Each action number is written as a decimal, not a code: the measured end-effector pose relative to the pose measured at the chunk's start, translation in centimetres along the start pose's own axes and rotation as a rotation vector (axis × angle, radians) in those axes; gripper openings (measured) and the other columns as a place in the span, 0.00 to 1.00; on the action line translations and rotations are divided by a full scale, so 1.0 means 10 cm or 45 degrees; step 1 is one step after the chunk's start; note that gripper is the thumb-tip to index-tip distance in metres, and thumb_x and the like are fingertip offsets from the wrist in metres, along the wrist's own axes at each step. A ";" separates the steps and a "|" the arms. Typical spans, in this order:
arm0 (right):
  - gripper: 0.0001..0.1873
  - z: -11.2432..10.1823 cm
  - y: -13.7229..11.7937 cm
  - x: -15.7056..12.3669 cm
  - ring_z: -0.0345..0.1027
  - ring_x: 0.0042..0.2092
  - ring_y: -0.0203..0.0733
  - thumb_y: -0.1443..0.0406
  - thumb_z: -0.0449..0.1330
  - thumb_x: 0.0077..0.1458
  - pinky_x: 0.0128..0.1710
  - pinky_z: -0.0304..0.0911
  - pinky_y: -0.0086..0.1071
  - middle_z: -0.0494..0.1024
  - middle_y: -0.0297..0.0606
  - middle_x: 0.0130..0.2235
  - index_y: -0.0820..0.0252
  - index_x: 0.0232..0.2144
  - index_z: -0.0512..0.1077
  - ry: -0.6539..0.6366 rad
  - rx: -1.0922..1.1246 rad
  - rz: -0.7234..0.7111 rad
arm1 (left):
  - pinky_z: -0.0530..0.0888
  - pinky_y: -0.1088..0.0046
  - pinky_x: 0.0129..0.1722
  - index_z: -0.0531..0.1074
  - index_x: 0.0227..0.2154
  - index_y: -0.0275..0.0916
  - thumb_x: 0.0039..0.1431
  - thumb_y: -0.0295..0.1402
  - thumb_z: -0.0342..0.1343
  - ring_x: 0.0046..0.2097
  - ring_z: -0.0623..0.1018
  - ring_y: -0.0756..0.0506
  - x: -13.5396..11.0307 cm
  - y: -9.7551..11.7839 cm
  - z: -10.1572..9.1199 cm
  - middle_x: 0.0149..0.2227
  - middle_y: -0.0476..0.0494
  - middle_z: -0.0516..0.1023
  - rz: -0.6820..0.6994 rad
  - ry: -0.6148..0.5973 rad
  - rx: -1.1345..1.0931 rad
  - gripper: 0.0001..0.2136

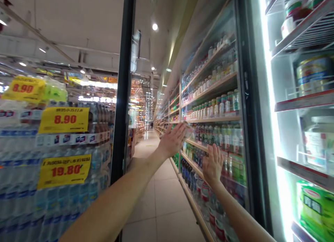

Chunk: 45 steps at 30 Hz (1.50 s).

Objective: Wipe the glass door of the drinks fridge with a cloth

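I face a glass fridge door [224, 43] with black frame edges, swung out from the lit fridge on the right. My left hand [173, 139] reaches forward with fingers stretched flat against the glass, holding nothing. My right hand [212, 163] lies flat on the same pane, lower and to the right, fingers together and pointing up. Through the glass, blurred rows of drink bottles [216, 108] on long wooden shelves show behind both hands.
The fridge interior [308, 103] on the right has wire shelves with jars and a green carton. Stacked water bottle packs with yellow price signs [64, 119] stand at the left. A tiled aisle [161, 200] runs ahead, with a distant person at its far end.
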State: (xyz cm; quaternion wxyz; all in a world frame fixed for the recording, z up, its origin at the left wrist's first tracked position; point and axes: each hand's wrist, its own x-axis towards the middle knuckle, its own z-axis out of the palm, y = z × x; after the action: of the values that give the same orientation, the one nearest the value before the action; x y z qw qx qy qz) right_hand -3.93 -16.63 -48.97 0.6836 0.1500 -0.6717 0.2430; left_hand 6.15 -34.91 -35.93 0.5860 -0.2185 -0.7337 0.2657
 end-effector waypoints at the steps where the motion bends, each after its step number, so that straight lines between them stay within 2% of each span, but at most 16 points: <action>1: 0.30 0.00 0.01 0.00 0.44 0.65 0.51 0.62 0.44 0.59 0.59 0.46 0.55 0.56 0.48 0.63 0.57 0.63 0.46 0.004 -0.002 -0.004 | 0.53 0.54 0.61 0.57 0.58 0.33 0.64 0.35 0.40 0.64 0.55 0.41 0.02 -0.01 0.00 0.63 0.38 0.57 -0.142 0.022 0.014 0.22; 3: 0.30 -0.01 0.02 -0.01 0.44 0.65 0.52 0.62 0.45 0.60 0.59 0.46 0.55 0.56 0.49 0.63 0.57 0.63 0.47 0.019 0.001 -0.012 | 0.54 0.55 0.61 0.58 0.58 0.32 0.64 0.35 0.40 0.64 0.55 0.41 0.01 0.03 0.00 0.63 0.37 0.56 -0.218 0.040 0.014 0.22; 7: 0.29 -0.14 -0.12 0.07 0.43 0.65 0.53 0.64 0.46 0.60 0.58 0.47 0.57 0.55 0.50 0.63 0.57 0.63 0.49 0.045 0.072 -0.038 | 0.57 0.61 0.61 0.58 0.58 0.34 0.63 0.33 0.41 0.64 0.55 0.44 -0.14 0.32 0.09 0.63 0.41 0.57 0.014 -0.010 -0.054 0.21; 10: 0.29 -0.25 -0.42 0.22 0.45 0.65 0.50 0.67 0.46 0.59 0.59 0.48 0.55 0.54 0.49 0.63 0.55 0.63 0.49 0.030 0.302 -0.187 | 0.57 0.62 0.60 0.57 0.58 0.33 0.62 0.32 0.43 0.64 0.56 0.44 -0.19 0.43 0.12 0.63 0.39 0.57 -0.105 -0.029 -0.084 0.22; 15: 0.26 -0.16 -0.90 0.38 0.54 0.62 0.41 0.69 0.44 0.60 0.59 0.55 0.44 0.63 0.46 0.59 0.57 0.61 0.53 0.005 0.689 -0.302 | 0.55 0.58 0.61 0.57 0.58 0.30 0.61 0.40 0.45 0.64 0.55 0.40 -0.34 0.16 -0.03 0.62 0.34 0.58 -0.265 -0.013 -0.097 0.25; 22: 0.26 0.05 -1.33 0.46 0.41 0.66 0.48 0.65 0.48 0.57 0.62 0.42 0.54 0.57 0.48 0.62 0.62 0.58 0.58 -0.032 0.434 -0.246 | 0.47 0.59 0.63 0.55 0.60 0.34 0.62 0.40 0.44 0.64 0.56 0.42 -0.84 -0.11 -0.12 0.60 0.37 0.61 -0.463 0.113 -0.012 0.25; 24: 0.26 0.06 -1.26 0.54 0.40 0.66 0.49 0.65 0.50 0.55 0.63 0.39 0.54 0.60 0.46 0.61 0.61 0.57 0.61 -0.038 0.334 -0.359 | 0.46 0.59 0.63 0.55 0.60 0.34 0.62 0.41 0.45 0.64 0.55 0.42 -0.88 -0.08 -0.10 0.60 0.37 0.62 -0.473 0.120 -0.008 0.26; 27: 0.24 0.03 -0.73 0.65 0.46 0.64 0.45 0.66 0.51 0.54 0.63 0.42 0.50 0.63 0.42 0.59 0.55 0.54 0.66 -0.082 0.225 -0.548 | 0.45 0.59 0.64 0.56 0.60 0.33 0.61 0.41 0.46 0.64 0.55 0.42 -0.88 -0.04 -0.07 0.61 0.36 0.60 -0.472 0.094 0.001 0.27; 28: 0.23 0.01 -0.47 0.68 0.47 0.64 0.46 0.67 0.51 0.53 0.62 0.43 0.51 0.63 0.41 0.59 0.53 0.51 0.68 -0.065 0.177 -0.489 | 0.44 0.59 0.64 0.56 0.60 0.33 0.61 0.41 0.46 0.64 0.55 0.42 -0.87 -0.03 -0.07 0.61 0.36 0.60 -0.480 0.085 0.005 0.27; 30: 0.22 -0.03 0.00 0.71 0.47 0.64 0.52 0.67 0.49 0.53 0.59 0.48 0.55 0.59 0.45 0.61 0.55 0.50 0.70 0.086 0.065 -0.088 | 0.42 0.59 0.64 0.56 0.60 0.32 0.61 0.41 0.46 0.64 0.55 0.42 -0.87 -0.01 -0.07 0.61 0.36 0.60 -0.495 0.075 0.009 0.27; 32: 0.24 -0.06 0.24 0.70 0.46 0.64 0.54 0.67 0.47 0.53 0.57 0.48 0.57 0.55 0.47 0.63 0.57 0.51 0.69 0.250 0.013 0.322 | 0.42 0.58 0.64 0.54 0.60 0.33 0.61 0.40 0.46 0.64 0.55 0.42 -0.86 0.00 -0.06 0.61 0.35 0.60 -0.507 0.075 0.006 0.27; 34: 0.24 -0.07 0.14 0.63 0.46 0.64 0.55 0.67 0.46 0.54 0.57 0.49 0.56 0.55 0.48 0.63 0.58 0.52 0.68 0.256 0.050 0.370 | 0.42 0.57 0.64 0.51 0.62 0.33 0.61 0.40 0.46 0.64 0.54 0.42 -0.87 0.00 -0.05 0.61 0.35 0.59 -0.506 0.089 0.003 0.28; 38: 0.21 -0.05 -0.58 0.44 0.43 0.65 0.51 0.63 0.51 0.55 0.60 0.46 0.53 0.56 0.44 0.63 0.54 0.51 0.68 -0.042 0.192 -0.262 | 0.44 0.57 0.64 0.45 0.63 0.35 0.62 0.38 0.46 0.65 0.54 0.42 -0.87 0.00 -0.05 0.61 0.35 0.58 -0.484 0.129 0.013 0.30; 40: 0.19 -0.07 -0.70 0.39 0.44 0.65 0.48 0.62 0.53 0.55 0.61 0.42 0.52 0.59 0.41 0.62 0.51 0.49 0.69 -0.136 0.194 -0.472 | 0.45 0.57 0.64 0.44 0.64 0.36 0.61 0.38 0.47 0.65 0.53 0.42 -0.87 -0.01 -0.06 0.62 0.35 0.57 -0.484 0.136 0.007 0.31; 42: 0.17 -0.11 -0.49 0.39 0.47 0.64 0.47 0.62 0.53 0.55 0.61 0.40 0.52 0.62 0.40 0.60 0.50 0.48 0.70 -0.135 0.134 -0.416 | 0.45 0.57 0.64 0.43 0.64 0.36 0.61 0.37 0.47 0.65 0.53 0.42 -0.88 0.00 -0.06 0.62 0.36 0.57 -0.495 0.138 -0.009 0.31; 45: 0.18 -0.15 0.07 0.42 0.50 0.63 0.52 0.62 0.49 0.58 0.58 0.46 0.57 0.61 0.47 0.60 0.55 0.49 0.69 0.004 0.011 0.060 | 0.44 0.57 0.64 0.43 0.64 0.37 0.61 0.37 0.48 0.65 0.53 0.41 -0.89 0.04 -0.07 0.62 0.36 0.56 -0.518 0.122 -0.041 0.31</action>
State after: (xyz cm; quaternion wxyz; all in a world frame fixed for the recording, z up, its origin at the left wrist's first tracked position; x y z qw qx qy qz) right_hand -3.14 -14.75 -44.91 0.6779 0.1367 -0.6730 0.2622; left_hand 8.73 -40.11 -42.68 0.6583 -0.0876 -0.7380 0.1195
